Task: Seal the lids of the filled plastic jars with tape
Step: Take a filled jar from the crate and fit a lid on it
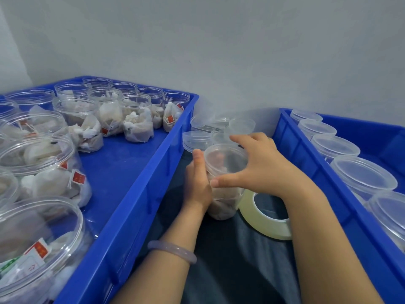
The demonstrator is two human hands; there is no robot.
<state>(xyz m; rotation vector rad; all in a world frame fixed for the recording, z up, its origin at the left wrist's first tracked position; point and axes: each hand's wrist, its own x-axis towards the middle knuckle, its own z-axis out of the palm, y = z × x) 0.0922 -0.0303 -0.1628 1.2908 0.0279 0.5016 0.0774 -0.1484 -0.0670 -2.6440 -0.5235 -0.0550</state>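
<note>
A filled clear plastic jar (221, 202) stands between two blue crates, over dark fabric. My left hand (197, 183) grips its side, thumb up against the rim. My right hand (260, 165) curls over its clear lid (225, 157), fingers and thumb around the edge. A roll of clear tape (266, 222) hangs around my right wrist, just right of the jar.
The left blue crate (140, 194) holds several open jars of white pouches (137, 119). The right blue crate (324, 178) holds several lidded jars (362, 174). Loose clear lids (197, 141) are piled behind the jar, near the grey wall.
</note>
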